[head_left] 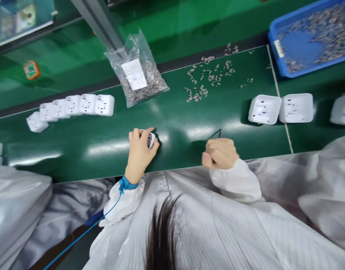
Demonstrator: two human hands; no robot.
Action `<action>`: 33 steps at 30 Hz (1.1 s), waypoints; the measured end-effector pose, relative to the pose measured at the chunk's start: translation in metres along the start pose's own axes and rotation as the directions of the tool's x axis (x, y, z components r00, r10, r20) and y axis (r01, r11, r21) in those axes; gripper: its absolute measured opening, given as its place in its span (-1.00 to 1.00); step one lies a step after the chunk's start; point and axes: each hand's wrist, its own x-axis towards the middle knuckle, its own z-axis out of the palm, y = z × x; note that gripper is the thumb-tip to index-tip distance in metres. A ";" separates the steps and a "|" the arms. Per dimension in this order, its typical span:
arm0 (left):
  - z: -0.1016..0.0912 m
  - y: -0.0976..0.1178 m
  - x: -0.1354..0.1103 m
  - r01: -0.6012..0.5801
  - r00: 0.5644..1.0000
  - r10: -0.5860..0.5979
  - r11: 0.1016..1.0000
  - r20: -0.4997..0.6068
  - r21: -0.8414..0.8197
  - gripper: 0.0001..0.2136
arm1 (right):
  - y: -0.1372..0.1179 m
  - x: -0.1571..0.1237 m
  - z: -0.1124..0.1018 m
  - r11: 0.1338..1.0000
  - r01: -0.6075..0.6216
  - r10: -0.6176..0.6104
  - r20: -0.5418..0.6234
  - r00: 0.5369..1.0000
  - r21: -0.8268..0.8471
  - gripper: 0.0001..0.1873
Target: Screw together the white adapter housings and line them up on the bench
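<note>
My left hand [139, 152] is closed around a small white plastic housing [150, 139] on the green belt [175, 123]; a blue strap circles that wrist. My right hand [219, 153] is a fist near the belt's front edge, gripping a thin dark tool [216, 133] whose tip sticks out toward the belt. Loose small metal parts [209, 77] lie scattered farther back, beyond both hands.
A clear bag of metal parts [140, 73] lies at the back centre. A row of white housings [74, 107] sits at the left, more white housings [282, 108] at the right. A blue tray of parts [310, 37] stands at the back right. White-sleeved people flank both sides.
</note>
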 end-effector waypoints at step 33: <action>-0.005 -0.083 0.022 0.224 0.955 -0.197 0.969 -0.222 0.106 -0.55 | 0.011 0.019 0.053 0.967 0.084 -0.070 -0.066 0.995 0.239 -0.57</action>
